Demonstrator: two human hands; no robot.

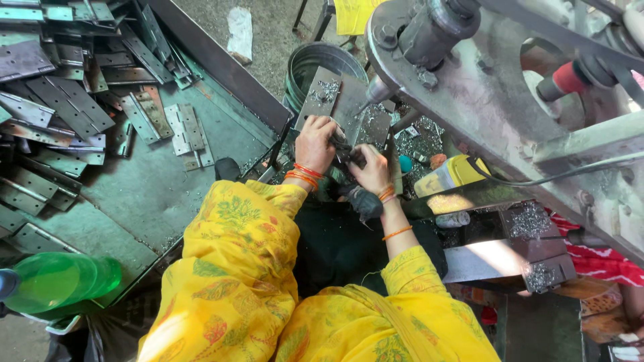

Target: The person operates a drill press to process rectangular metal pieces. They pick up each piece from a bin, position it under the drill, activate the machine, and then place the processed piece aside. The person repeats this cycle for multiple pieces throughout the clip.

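My left hand point(315, 143) and my right hand point(369, 169) meet over a dark metal hinge piece point(343, 149), both gripping it just below the drill bit point(373, 92) of a large grey drilling machine point(483, 80). A flat metal plate point(335, 100) strewn with shavings lies right under the bit, behind my fingers. Orange bangles ring both wrists, and yellow patterned sleeves cover my arms. The piece itself is mostly hidden by my fingers.
A heap of grey metal hinges point(67, 114) covers the green tray point(154, 194) on the left. A green plastic bottle point(60, 280) lies at lower left. A metal bucket point(315, 64) stands behind the plate. A yellow container point(451, 175) and shavings-covered blocks point(533, 248) sit to the right.
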